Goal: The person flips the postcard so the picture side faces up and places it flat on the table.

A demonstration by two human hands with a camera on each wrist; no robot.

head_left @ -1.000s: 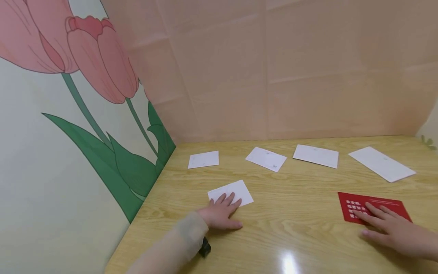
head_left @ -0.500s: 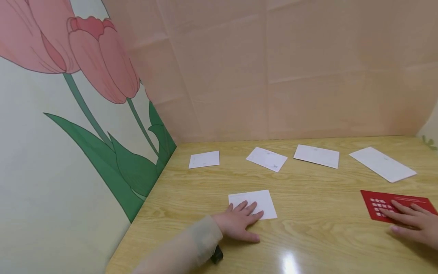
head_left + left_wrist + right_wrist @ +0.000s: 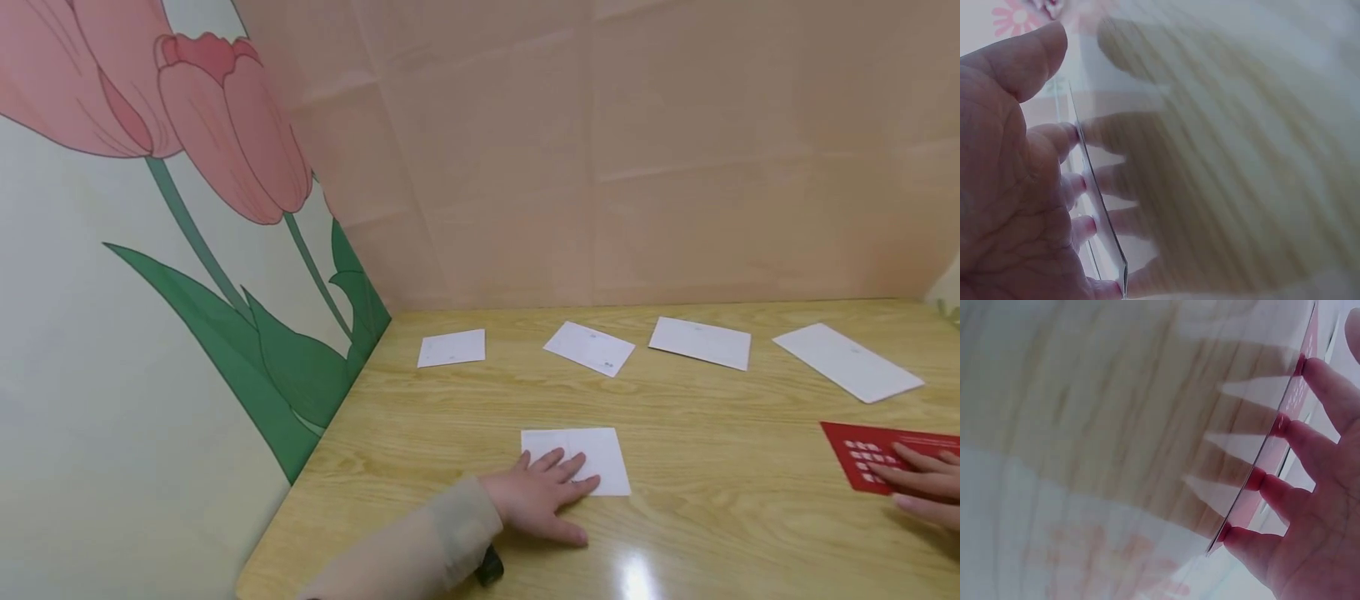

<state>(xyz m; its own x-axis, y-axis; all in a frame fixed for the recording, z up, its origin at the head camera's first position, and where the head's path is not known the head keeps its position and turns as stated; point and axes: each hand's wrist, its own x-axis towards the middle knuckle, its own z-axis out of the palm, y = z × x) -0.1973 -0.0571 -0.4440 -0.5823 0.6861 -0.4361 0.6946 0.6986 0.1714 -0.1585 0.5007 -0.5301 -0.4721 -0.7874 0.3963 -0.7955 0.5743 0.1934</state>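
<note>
My left hand (image 3: 536, 496) lies with spread fingers on a white card (image 3: 609, 462) near the middle of the table. In the left wrist view, the fingertips of that hand (image 3: 1004, 181) touch the thin card, seen nearly edge-on. At the right border of the head view, my right hand (image 3: 933, 487) rests its straight fingers on a red card (image 3: 862, 433) printed with white characters. Part of this card and most of the hand fall outside that view. The right wrist view shows four fingertips of the hand (image 3: 1316, 519) pressed on the red card (image 3: 1287, 444).
Along the back of the wooden table (image 3: 697, 533) lie several white cards: a small one (image 3: 452, 348), a tilted one (image 3: 589, 348), a wider one (image 3: 700, 342) and a long one (image 3: 847, 362). A tulip-painted wall (image 3: 67, 350) borders the left; a pinkish cloth (image 3: 510, 167) hangs behind.
Both hands have slid right with the cards under them. The white card also came nearer and turned straighter. The red card now runs past the right edge of the head view.
</note>
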